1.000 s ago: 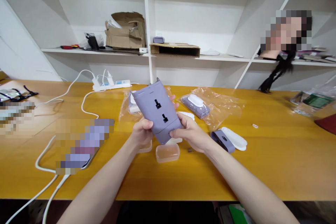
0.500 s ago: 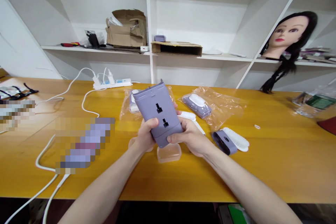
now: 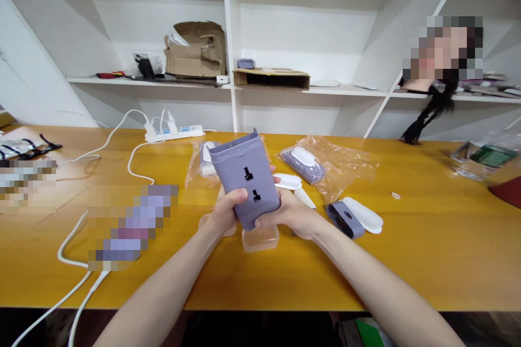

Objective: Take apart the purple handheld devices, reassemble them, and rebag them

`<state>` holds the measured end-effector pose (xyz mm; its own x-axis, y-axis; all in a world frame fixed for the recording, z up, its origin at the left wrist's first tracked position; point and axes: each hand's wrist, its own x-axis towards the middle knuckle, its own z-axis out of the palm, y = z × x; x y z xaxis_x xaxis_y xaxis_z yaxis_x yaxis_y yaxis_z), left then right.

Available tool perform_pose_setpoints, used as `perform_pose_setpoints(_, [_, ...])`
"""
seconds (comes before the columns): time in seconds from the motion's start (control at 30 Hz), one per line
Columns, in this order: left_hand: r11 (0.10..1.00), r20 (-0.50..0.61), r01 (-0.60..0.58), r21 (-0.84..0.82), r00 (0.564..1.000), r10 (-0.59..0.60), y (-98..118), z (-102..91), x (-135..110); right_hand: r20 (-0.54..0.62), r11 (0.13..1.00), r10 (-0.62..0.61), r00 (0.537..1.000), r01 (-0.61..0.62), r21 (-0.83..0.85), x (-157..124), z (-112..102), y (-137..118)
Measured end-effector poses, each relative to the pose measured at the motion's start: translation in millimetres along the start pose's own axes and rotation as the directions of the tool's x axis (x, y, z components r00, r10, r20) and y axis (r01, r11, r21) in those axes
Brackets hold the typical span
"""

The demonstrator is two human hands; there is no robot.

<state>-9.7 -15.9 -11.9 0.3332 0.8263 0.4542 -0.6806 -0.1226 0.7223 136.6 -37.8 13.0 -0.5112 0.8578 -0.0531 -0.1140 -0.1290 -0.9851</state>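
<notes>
A purple plastic case [image 3: 246, 178] with two black keyhole-shaped slots is held up over the table, slightly tilted. My left hand [image 3: 228, 209] grips its left side, thumb on the face. My right hand [image 3: 291, 212] is closed round its lower right corner, with the thumb near the bottom edge and fingers behind. Below the case sits a small clear, pinkish plastic box [image 3: 260, 238]; a similar piece [image 3: 205, 223] is partly hidden by my left hand. Behind my right hand lie white bristly pieces [image 3: 288, 180]. To the right are a short hollow purple part [image 3: 345, 219] and a white oval pad [image 3: 364, 215].
Bagged purple items [image 3: 303, 164] lie at the back of the wooden table [image 3: 427, 260]. A power strip [image 3: 175, 133] has white cables running left past a blurred device [image 3: 136, 222]. Shelves behind hold a cardboard box [image 3: 195, 54] and flat carton [image 3: 271, 79]. A small white ring [image 3: 396, 195] lies right.
The case has turned slightly more upright in my hands, showing more of its top end. Both hands keep their hold, and the view has shifted a little.
</notes>
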Motion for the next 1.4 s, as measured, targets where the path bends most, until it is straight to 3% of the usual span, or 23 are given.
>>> perform_pose_setpoints(0.27, [0.995,-0.055,-0.032,-0.097,0.998,0.027,2,9.0,1,-0.107,0.997,-0.032,0.994,0.039,0.064,2,8,5])
perform_pose_setpoints(0.4, [0.994,-0.078,0.032,-0.102,0.996,-0.04,4,10.3,4,-0.096,0.992,-0.031,0.995,0.043,0.12,5,9,9])
perform_pose_setpoints(0.47, [0.994,-0.132,0.068,-0.087,0.988,-0.079,4,9.5,6,-0.116,0.989,-0.032,0.993,0.048,0.137,5,10,9])
perform_pose_setpoints(0.53, [0.999,-0.257,0.038,-0.027,0.965,-0.044,3,9.0,9,-0.179,0.99,-0.058,0.982,0.08,0.118,7,10,8])
perform_pose_setpoints(0.6, [0.998,-0.347,0.007,0.061,0.938,0.015,1,9.6,11,-0.273,0.988,-0.134,0.953,0.151,0.041,9,4,7])
perform_pose_setpoints(0.73, [0.968,-0.295,0.128,0.216,0.954,-0.061,-5,14.1,11,-0.318,0.927,-0.341,0.885,0.26,-0.272,13,-16,6])
perform_pose_setpoints(0.87, [0.945,-0.325,0.114,0.306,0.946,-0.009,-10,15.9,11,-0.274,0.758,-0.438,0.856,0.187,-0.625,10,-28,7])
perform_pose_setpoints(0.93, [0.939,-0.337,0.123,0.321,0.941,-0.008,-12,14.8,10,-0.265,0.688,-0.465,0.845,0.156,-0.709,9,-29,7])
perform_pose_setpoints(1.1, [0.923,-0.303,0.21,0.324,0.947,-0.108,-16,12.8,6,-0.292,0.757,-0.52,0.803,0.275,-0.593,11,-28,6])
perform_pose_setpoints(1.4, [0.951,-0.318,0.164,0.263,0.945,-0.075,-21,10.7,6,-0.258,0.803,-0.502,0.825,0.334,-0.494,11,-25,9])
